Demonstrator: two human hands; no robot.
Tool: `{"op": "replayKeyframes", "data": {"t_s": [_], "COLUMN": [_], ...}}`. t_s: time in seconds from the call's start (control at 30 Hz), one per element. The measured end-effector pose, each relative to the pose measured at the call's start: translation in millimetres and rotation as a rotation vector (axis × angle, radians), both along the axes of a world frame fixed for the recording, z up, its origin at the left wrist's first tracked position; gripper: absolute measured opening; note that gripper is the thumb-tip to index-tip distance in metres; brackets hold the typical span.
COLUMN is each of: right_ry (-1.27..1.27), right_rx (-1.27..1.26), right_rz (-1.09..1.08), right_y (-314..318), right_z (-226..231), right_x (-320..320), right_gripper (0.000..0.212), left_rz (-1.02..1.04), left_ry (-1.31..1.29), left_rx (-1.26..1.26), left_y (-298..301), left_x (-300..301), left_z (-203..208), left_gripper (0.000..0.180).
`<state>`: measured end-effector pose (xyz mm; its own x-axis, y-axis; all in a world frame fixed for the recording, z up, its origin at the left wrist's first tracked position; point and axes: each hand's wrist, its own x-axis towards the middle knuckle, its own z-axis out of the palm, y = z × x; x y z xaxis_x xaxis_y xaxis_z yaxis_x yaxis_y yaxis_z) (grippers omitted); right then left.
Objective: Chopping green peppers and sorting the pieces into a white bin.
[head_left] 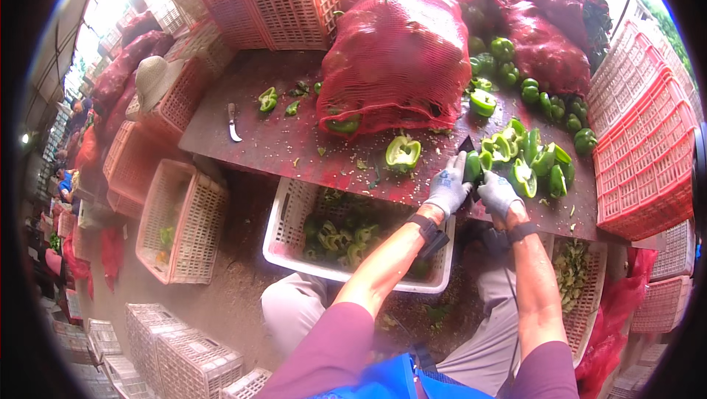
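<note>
My left hand (448,187), in a pale glove, is closed on a green bell pepper (472,168) at the table's front edge. My right hand (500,191), gloved too, is closed just right of the pepper. A dark thing shows between the hands, and I cannot make out what the right fingers hold. Beyond the left fingertips a dark pointed shape (465,144) sticks up. Cut pepper pieces (523,178) are heaped beside the right hand, and a halved pepper (403,154) lies left of the left hand.
Red mesh sacks (398,45) bulge at the back, with whole peppers (551,106) beside them. A curved knife (233,123) lies at the table's left. Under the front edge stands a white crate (274,240) of pepper pieces. A red crate (648,159) borders the right side.
</note>
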<state>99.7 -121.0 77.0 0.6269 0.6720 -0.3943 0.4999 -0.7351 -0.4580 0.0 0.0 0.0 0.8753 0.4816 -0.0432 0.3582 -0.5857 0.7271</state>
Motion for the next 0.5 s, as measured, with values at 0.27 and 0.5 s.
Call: {"op": "replayKeyframes", "data": {"t_s": [0.27, 0.5], "right_ry": [-0.66, -0.33], "right_rx": [0.093, 0.08], "right_rz": [-0.11, -0.212], "right_y": [-46.8, -33.7], "right_z": [-70.5, -57.2], "right_x": [79.8, 65.6], "right_gripper": [0.035, 0.035], "left_rz": [0.278, 0.348], "left_ry": [-0.001, 0.387], "left_rx": [0.636, 0.904], "left_y": [130.6, 259.6], "left_x": [-81.8, -120.3], "left_z": [45.3, 39.8], "left_gripper": [0.025, 0.069]}}
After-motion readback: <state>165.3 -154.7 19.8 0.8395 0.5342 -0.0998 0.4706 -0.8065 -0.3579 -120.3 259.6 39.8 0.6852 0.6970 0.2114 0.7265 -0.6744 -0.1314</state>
